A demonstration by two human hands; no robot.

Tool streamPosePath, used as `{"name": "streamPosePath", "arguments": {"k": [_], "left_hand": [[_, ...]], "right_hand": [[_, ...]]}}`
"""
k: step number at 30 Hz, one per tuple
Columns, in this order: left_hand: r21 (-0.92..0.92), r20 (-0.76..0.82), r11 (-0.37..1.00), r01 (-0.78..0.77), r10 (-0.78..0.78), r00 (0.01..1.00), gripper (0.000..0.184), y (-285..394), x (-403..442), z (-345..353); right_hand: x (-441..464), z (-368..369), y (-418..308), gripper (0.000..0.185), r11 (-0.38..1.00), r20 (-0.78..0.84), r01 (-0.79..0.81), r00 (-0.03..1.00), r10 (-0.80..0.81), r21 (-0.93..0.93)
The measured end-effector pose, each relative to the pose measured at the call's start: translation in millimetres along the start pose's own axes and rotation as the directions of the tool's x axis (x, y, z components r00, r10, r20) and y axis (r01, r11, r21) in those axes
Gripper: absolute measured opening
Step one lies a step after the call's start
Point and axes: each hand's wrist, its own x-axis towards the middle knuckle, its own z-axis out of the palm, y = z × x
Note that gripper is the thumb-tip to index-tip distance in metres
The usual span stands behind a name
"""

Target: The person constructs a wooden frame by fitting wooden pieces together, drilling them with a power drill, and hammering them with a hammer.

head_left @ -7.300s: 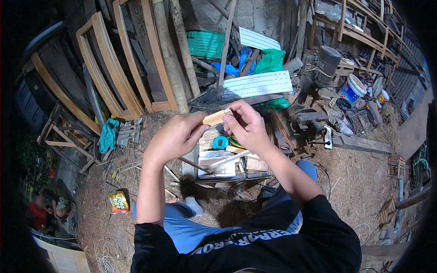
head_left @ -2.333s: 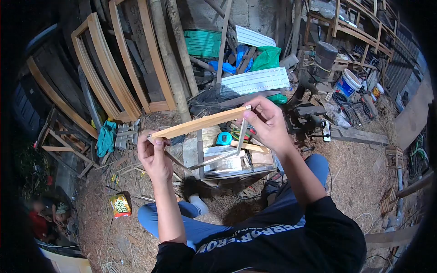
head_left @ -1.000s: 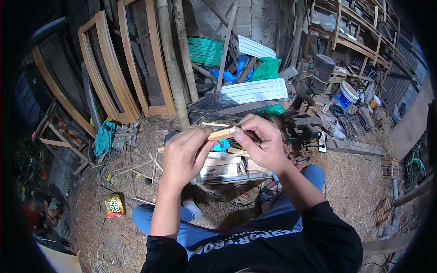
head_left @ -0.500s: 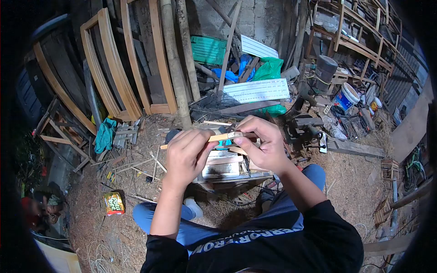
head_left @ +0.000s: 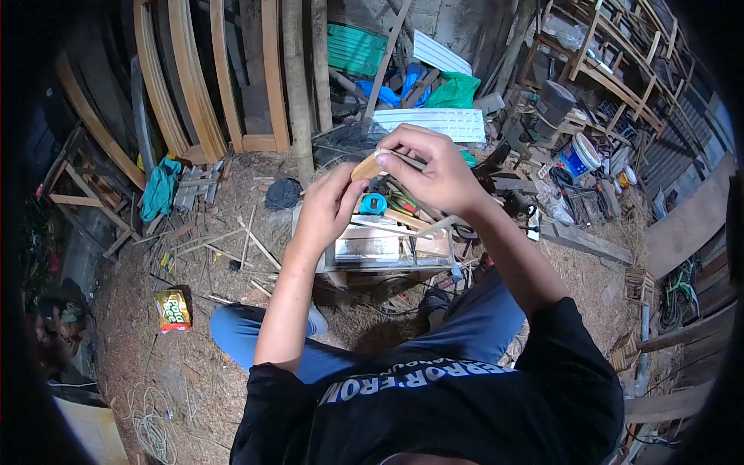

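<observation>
Head view, left hand: the left hand (head_left: 325, 203) is raised above the table (head_left: 395, 270), and its fingers are clamped on the near end of a wooden piece (head_left: 364, 168).
Head view, right hand: the right hand (head_left: 432, 172) grips the other end of this piece, the thumb lying on top and the fingers bent around it.
Wooden piece: it is in the air between the two hands, pale and slanting, the right end farther from the body; much of it is hidden by the fingers.
Tape measure: the blue tape measure (head_left: 373, 204) lies on the table, just below the hands in the picture.
Table: near its front edge lies a white board (head_left: 366, 249), with a wooden block (head_left: 434, 245) to its right.
Ground: to the left, well apart from the table, a yellow snack bag (head_left: 172, 311) lies on the ground; near the bottom there is a loose coil of cord (head_left: 153, 432).
Background: wooden frames (head_left: 186, 85) lean at the upper left, and a white bucket (head_left: 579, 156) stands tilted at the right.
</observation>
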Motion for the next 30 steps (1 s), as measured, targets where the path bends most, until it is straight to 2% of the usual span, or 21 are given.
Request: {"name": "streamPosePath", "arguments": {"k": [5, 12, 16, 18, 20, 22, 24, 27, 30], "left_hand": [[0.089, -0.076, 0.996, -0.009, 0.016, 0.997, 0.014, 0.2, -8.0, -8.9], [0.055, -0.134, 0.998, -0.019, 0.026, 0.991, 0.013, -7.4, -16.0, -7.4], [-0.035, -0.149, 0.998, 0.047, -0.052, 0.987, 0.014, -28.9, -22.1, 5.5], [-0.121, -0.140, 0.987, 0.102, -0.119, 0.983, 0.014, -38.5, -24.3, 12.2], [-0.249, -0.112, 0.951, 0.181, -0.214, 0.970, 0.017, -52.7, -29.8, 20.0], [-0.402, -0.077, 0.879, 0.256, -0.311, 0.947, 0.018, -68.4, -38.2, 29.4], [-0.453, -0.066, 0.853, 0.258, -0.321, 0.945, 0.021, -85.2, -43.7, 40.6], [-0.530, -0.040, 0.815, 0.235, -0.301, 0.953, 0.026, -96.7, -40.7, 58.7], [-0.702, 0.028, 0.665, 0.254, -0.330, 0.944, 0.021, -105.6, -28.9, 82.5]], "right_hand": [[3.7, 17.4, -2.0, 0.011, 0.996, -0.028, 0.086, 0.996, -0.087, -0.034], [7.8, 26.8, -11.0, 0.010, 0.993, 0.005, 0.107, 0.994, -0.107, -0.058], [12.5, 30.8, 1.4, 0.010, 0.994, 0.061, 0.081, 0.995, -0.077, -0.079], [17.7, 30.7, 15.5, 0.018, 0.964, 0.089, 0.192, 0.980, -0.178, -0.184], [16.5, 26.5, 27.3, 0.026, 0.918, 0.022, 0.251, 0.966, -0.257, -0.308], [8.4, 12.5, 29.4, 0.031, 0.906, -0.089, 0.156, 0.974, -0.206, -0.393], [-14.0, 0.5, 48.5, 0.030, 0.905, -0.267, 0.139, 0.928, -0.261, -0.402], [-50.4, -23.2, 53.3, 0.028, 0.864, -0.325, -0.046, 0.935, -0.139, -0.502], [-89.8, -49.0, 67.5, 0.028, 0.824, -0.391, -0.164, 0.917, -0.076, -0.543]]}}
